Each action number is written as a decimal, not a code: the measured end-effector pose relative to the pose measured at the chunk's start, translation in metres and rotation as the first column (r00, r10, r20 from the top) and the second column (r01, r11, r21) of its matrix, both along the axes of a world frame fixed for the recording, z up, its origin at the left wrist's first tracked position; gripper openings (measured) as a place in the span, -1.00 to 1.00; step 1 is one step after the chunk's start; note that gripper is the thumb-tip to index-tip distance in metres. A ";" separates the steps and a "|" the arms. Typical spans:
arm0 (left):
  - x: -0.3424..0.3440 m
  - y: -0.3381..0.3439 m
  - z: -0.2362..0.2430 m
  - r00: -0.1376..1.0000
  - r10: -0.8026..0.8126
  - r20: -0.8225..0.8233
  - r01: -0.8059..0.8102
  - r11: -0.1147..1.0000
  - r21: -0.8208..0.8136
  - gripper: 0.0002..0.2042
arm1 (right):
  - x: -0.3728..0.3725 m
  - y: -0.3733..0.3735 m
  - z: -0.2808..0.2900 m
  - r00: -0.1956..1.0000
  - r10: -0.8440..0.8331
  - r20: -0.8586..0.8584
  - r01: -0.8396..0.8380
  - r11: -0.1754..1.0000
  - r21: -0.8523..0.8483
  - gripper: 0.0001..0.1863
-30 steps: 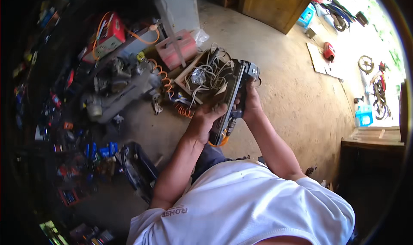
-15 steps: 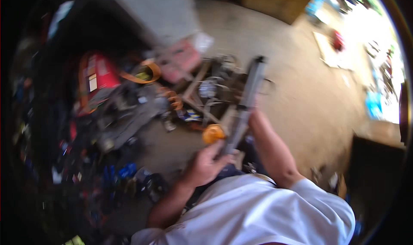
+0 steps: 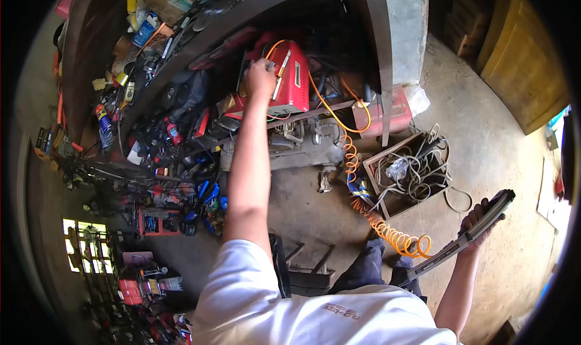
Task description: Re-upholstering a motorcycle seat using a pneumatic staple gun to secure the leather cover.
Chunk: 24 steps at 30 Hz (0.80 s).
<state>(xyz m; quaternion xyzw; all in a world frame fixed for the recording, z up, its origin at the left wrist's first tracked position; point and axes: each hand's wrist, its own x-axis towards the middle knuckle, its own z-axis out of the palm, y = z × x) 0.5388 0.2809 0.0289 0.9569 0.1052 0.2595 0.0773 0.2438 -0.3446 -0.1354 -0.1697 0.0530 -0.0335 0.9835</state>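
My left hand (image 3: 260,80) reaches out to a red box-shaped machine (image 3: 295,82) on the cluttered bench. Its fingers are curled at the machine's top, beside a pale strip; what they grip is hard to make out. At the right, my right hand (image 3: 478,225) is wrapped round a long, dark grey, slightly curved bar (image 3: 455,247), near its far end. The bar slants down toward my waist. An orange coiled hose (image 3: 393,236) runs from the bench area down to near my legs, its last loops beside the bar.
A wooden crate (image 3: 387,210) full of grey cable stands on the floor ahead. Behind it sits a red metal box (image 3: 382,112). Tools and bottles crowd the dark-framed bench at the left. A grey pillar (image 3: 407,33) and a brown wooden panel (image 3: 525,60) stand farther back.
My left hand has left the bar's lower end and moved up and left to the red machine. My right hand still holds the bar, now farther right. The view has turned left.
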 end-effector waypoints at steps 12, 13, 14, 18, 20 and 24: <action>0.048 0.062 0.016 0.975 -0.126 -0.181 0.087 0.974 -0.211 -0.65 | -0.001 -0.002 -0.024 1.000 -0.024 -0.018 0.025 0.999 0.045 -0.31; 0.045 0.074 0.024 0.981 -0.178 -0.071 0.150 0.944 -0.294 -0.68 | 0.002 -0.001 -0.028 1.000 0.008 0.019 -0.009 0.998 0.059 -0.29; 0.040 0.085 0.031 0.975 -0.217 0.045 0.218 0.905 -0.364 -0.70 | 0.005 0.000 -0.031 1.000 0.018 0.020 -0.020 0.998 0.068 -0.29; 0.008 0.047 0.058 0.950 -0.298 0.093 0.266 0.620 -0.738 -0.69 | -0.004 0.000 -0.038 0.999 0.031 -0.044 -0.033 0.999 -0.035 -0.21; -0.010 0.008 0.056 0.924 -0.358 0.138 0.279 0.379 -0.882 -0.67 | -0.010 0.006 -0.035 0.971 -0.053 -0.234 0.022 0.990 -0.136 -0.22; -0.057 -0.105 0.034 0.820 -0.515 0.249 0.289 -0.002 -0.957 -0.66 | 0.003 0.034 -0.044 0.907 -0.078 -0.414 -0.037 0.964 -0.263 -0.18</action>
